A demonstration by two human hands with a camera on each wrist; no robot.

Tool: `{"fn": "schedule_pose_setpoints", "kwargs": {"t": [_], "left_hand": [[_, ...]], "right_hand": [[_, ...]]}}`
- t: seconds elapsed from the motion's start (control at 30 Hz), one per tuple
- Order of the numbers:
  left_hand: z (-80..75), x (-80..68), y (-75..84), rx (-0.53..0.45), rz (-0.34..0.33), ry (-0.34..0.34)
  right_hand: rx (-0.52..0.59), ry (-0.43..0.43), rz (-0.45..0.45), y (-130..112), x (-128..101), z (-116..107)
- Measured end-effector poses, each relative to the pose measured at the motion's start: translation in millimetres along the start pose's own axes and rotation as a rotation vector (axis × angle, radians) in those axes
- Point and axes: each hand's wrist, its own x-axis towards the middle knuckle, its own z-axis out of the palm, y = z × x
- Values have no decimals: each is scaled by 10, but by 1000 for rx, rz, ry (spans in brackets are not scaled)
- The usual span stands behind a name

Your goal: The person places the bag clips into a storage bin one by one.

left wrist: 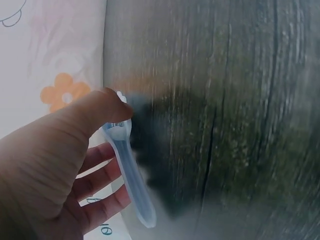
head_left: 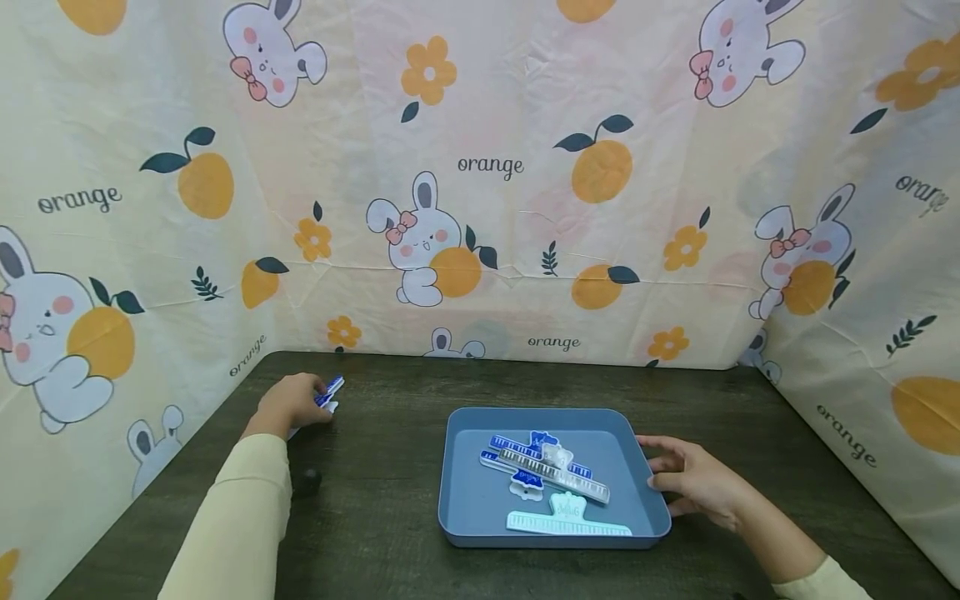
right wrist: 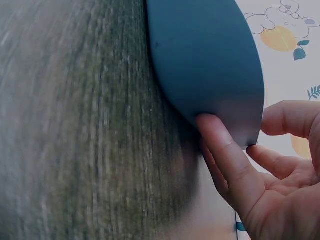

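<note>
A blue and white clip (head_left: 330, 393) is gripped in the left hand (head_left: 288, 406) near the far left corner of the dark wooden table (head_left: 390, 533). In the left wrist view the clip (left wrist: 127, 170) is pinched between the thumb and the curled fingers (left wrist: 102, 180); its long axis runs down and slightly rightward in that frame, with the free end pointing away from the thumb. In the head view its visible end points up and to the right, toward the backdrop.

The right hand (head_left: 693, 482) is placed against the right rim of the blue tray (head_left: 465, 500), with the thumb and fingers bent around the edge. In the right wrist view the thumb (right wrist: 227, 155) is pressed on the tray wall (right wrist: 205, 65).

Inside the tray, a blue clip (head_left: 525, 454), a clear clip (head_left: 558, 471) and a mint clip (head_left: 566, 518) are laid with long axes running left to right, the first two tilted downward to the right and overlapping. Writing on the mint clip cannot be read.

The word "orange" is printed repeatedly on the backdrop cloth (head_left: 491, 165).
</note>
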Motion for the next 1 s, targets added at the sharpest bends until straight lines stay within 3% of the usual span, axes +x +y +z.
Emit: {"fn": "schedule_pose_setpoints", "kwargs": {"t": [0.4, 0.7, 1.0], "left_hand": [[-10, -35, 20, 29, 49, -6], [-49, -78, 80, 53, 120, 22], [-96, -155, 200, 94, 231, 43]], "right_hand": [[5, -3, -9, 13, -7, 2], [9, -7, -14, 5, -13, 6], [10, -8, -8, 6, -13, -1]]}}
